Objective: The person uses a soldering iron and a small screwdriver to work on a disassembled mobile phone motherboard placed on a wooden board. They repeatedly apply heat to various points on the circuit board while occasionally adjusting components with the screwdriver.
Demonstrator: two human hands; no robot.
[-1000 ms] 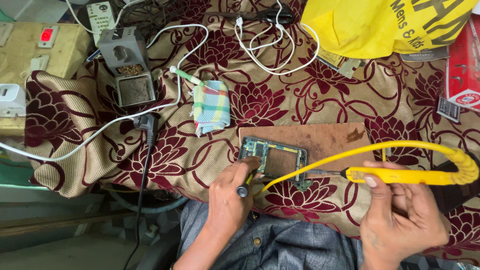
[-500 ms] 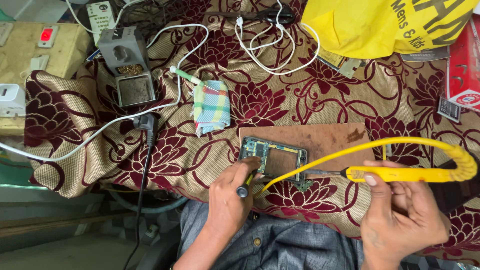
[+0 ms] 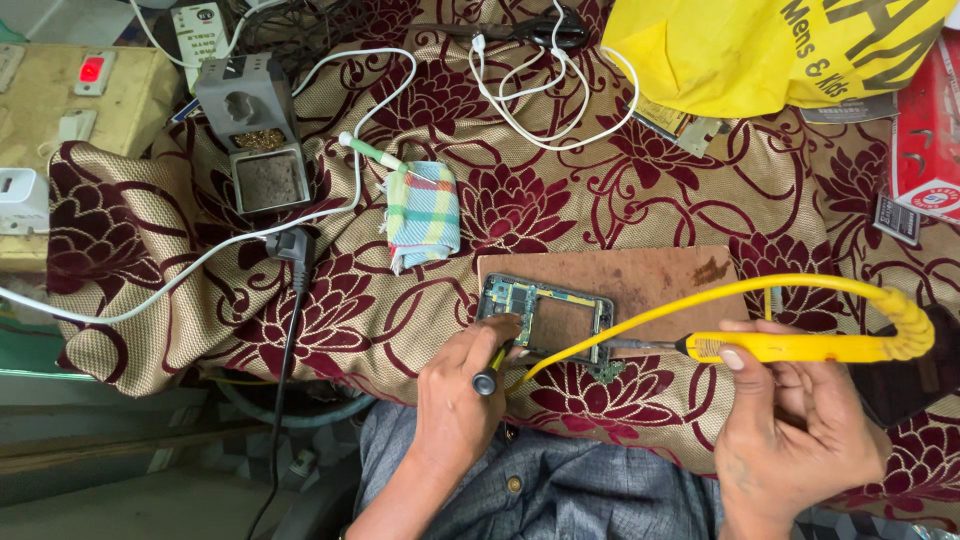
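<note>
Phone frame sits on the brown board — thin, light, fragile, so I'd steady it by its edges. Left hand fingers pinch a small tool; right hand fingers clamp the yellow soldering iron.

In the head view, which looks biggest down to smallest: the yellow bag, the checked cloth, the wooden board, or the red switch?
1. Yellow bag, though cut off by the frame
2. Wooden board
3. Checked cloth
4. Red switch

Your left hand hides the tool's tip on the phone frame; the yellow bag and red box run off the upper right of the frame
</note>
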